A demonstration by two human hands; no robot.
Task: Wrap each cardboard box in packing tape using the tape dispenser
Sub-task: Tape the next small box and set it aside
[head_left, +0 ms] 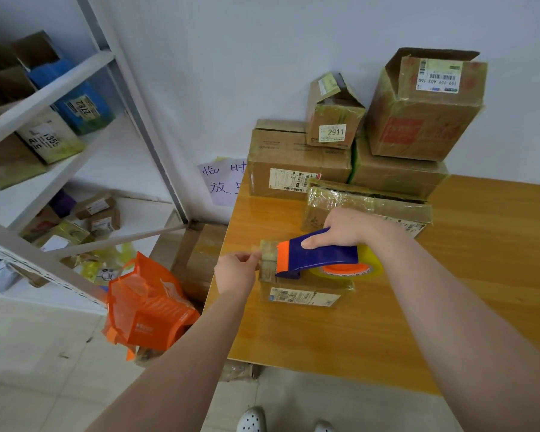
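gripping the tape dispenser [318,255], the right hand [343,227] has its fingers wrapped tight round it. small cardboard box [303,291] sits just under the hand at 6 o'clock, on the wooden table [325,338]. left hand [237,271], at 9 o'clock of the box, pinches the tape end [268,254]. stacked boxes [296,163] at 12 o'clock.

On the table [449,307], the small box [303,294] lies near the left edge, with the tape dispenser [318,257] over its top. A flat box [356,201] sits just behind it at 1 o'clock, and the stacked boxes [296,163] stand further back at 12. Off the table at 9 o'clock is a bag [147,310], with the shelf rack [44,88] beyond at 10.
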